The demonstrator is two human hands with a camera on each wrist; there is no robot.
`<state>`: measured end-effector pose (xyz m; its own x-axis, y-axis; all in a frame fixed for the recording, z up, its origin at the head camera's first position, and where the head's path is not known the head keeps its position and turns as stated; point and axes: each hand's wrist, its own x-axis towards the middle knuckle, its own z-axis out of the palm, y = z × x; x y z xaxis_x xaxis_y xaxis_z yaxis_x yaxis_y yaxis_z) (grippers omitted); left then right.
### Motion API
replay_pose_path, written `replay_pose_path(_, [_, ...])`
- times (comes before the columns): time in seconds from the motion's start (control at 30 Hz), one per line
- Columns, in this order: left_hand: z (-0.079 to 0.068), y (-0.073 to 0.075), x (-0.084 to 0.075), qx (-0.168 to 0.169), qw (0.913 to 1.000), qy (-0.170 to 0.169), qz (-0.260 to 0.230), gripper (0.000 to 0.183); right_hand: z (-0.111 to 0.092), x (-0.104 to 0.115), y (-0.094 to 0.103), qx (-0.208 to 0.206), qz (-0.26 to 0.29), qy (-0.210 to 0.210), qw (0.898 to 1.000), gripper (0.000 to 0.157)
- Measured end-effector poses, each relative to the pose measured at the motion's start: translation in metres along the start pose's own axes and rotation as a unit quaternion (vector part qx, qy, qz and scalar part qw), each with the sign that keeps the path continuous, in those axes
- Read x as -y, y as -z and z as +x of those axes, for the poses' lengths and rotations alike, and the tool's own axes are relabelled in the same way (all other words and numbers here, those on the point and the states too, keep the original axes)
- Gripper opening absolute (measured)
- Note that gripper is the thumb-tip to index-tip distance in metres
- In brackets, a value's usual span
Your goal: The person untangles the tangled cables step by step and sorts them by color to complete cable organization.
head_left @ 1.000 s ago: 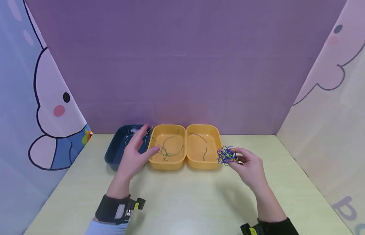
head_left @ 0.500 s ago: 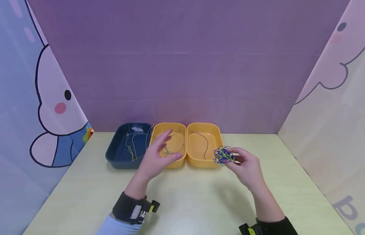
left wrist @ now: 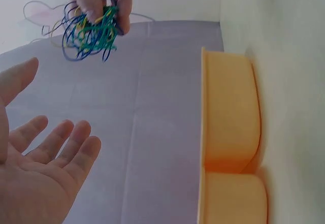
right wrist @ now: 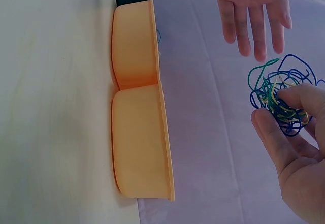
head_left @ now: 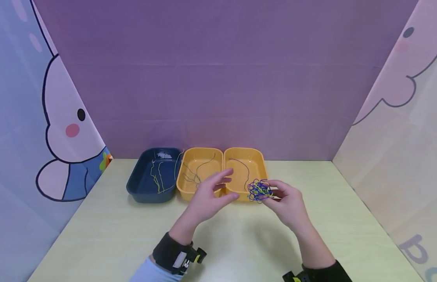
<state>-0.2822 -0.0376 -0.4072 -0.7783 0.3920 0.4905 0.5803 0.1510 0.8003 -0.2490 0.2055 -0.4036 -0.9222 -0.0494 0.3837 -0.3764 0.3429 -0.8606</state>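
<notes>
A tangled ball of blue, green and yellow wires (head_left: 259, 190) is pinched between the thumb and fingers of my right hand (head_left: 286, 205), held above the table in front of the right yellow tray. My left hand (head_left: 209, 199) hovers to its left, in front of the middle tray, fingers extended and holding nothing. In the right wrist view the left hand (right wrist: 254, 13) stands a short gap from the wire tangle (right wrist: 282, 94). The left wrist view shows loops of the tangle (left wrist: 91, 33) sticking out beneath the right hand's fingers.
At the back of the table (head_left: 236, 250) a dark blue tray (head_left: 142, 184) holds several yellowish wires. Beside it, the middle yellow tray (head_left: 184, 194) contains greenish wires. In the right yellow tray (head_left: 258, 164) lies a single dark wire (head_left: 247, 170). A purple backdrop (head_left: 218, 78) rises behind.
My left hand has moved right, from over the blue tray to in front of the yellow trays. The right hand has shifted slightly left, still pinching the tangle.
</notes>
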Motion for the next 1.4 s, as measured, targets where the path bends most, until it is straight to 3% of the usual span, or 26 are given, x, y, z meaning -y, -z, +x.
replay_pose_path(0.23, [0.003, -0.015, -0.001, 0.016, 0.9998, 0.002, 0.007, 0.050, 0.000, -0.001, -0.005, 0.008, 0.008, 0.010, 1.000, 0.034])
replay_pose_path(0.5, [0.003, -0.020, -0.002, 0.015, 0.9995, 0.003, 0.026, 0.029, -0.001, 0.000, -0.011, 0.024, 0.015, 0.021, 0.999, 0.034])
replay_pose_path(0.83, [0.001, -0.019, -0.003, 0.006, 0.9983, 0.050, 0.029, 0.011, -0.004, 0.016, -0.014, 0.032, 0.019, 0.027, 0.999, 0.033])
replay_pose_path(1.1, [-0.001, -0.014, -0.004, 0.006, 0.9984, 0.042, 0.037, 0.006, -0.009, 0.035, -0.012, 0.034, 0.011, 0.036, 0.999, 0.031])
replay_pose_path(1.4, [-0.003, -0.008, -0.009, -0.003, 0.9980, 0.050, 0.038, 0.005, -0.009, 0.038, -0.012, 0.028, 0.004, 0.022, 0.999, 0.032])
